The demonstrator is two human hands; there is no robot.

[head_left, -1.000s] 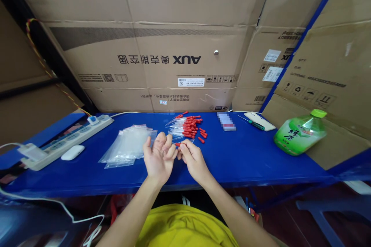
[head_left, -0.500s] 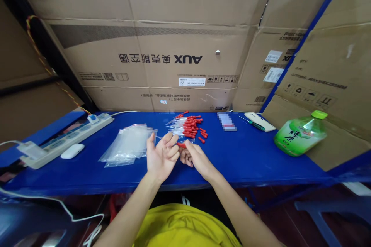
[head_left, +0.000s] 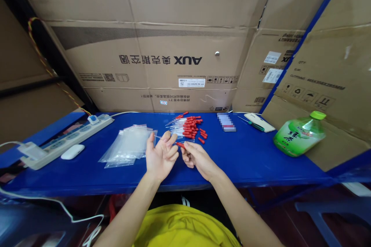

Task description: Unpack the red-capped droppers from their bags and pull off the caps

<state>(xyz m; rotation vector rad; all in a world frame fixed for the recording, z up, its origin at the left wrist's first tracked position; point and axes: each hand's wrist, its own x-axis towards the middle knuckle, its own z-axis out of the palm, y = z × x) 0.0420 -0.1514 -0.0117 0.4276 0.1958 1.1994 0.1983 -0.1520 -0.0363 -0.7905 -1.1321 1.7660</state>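
Note:
Just in front of the pile, my right hand (head_left: pixel 199 161) pinches the red rubber end of a dropper (head_left: pixel 180 145). My left hand (head_left: pixel 161 158) is palm up, its fingers curled about the dropper's thin clear tube; part of the tube is hidden behind those fingers. Beyond both hands lies a pile of droppers (head_left: pixel 189 128) with red bulbs and clear tubes, several of them loose at its right side. A stack of clear zip bags (head_left: pixel 127 144) lies flat on the blue table (head_left: pixel 232 162), left of my left hand.
A power strip (head_left: pixel 69 139) with plugs and a white earphone case (head_left: pixel 72 151) are at the left. Toward the right are a phone-like blurred item (head_left: pixel 226 122), a green screwdriver (head_left: pixel 257 126), a white phone-shaped object (head_left: pixel 262 120) and a green tea bottle (head_left: pixel 301 135). Cardboard (head_left: pixel 162 38) walls the back.
My right hand has shifted slightly, and the dropper's red bulb now shows more clearly between its fingertips. My left hand has barely moved.

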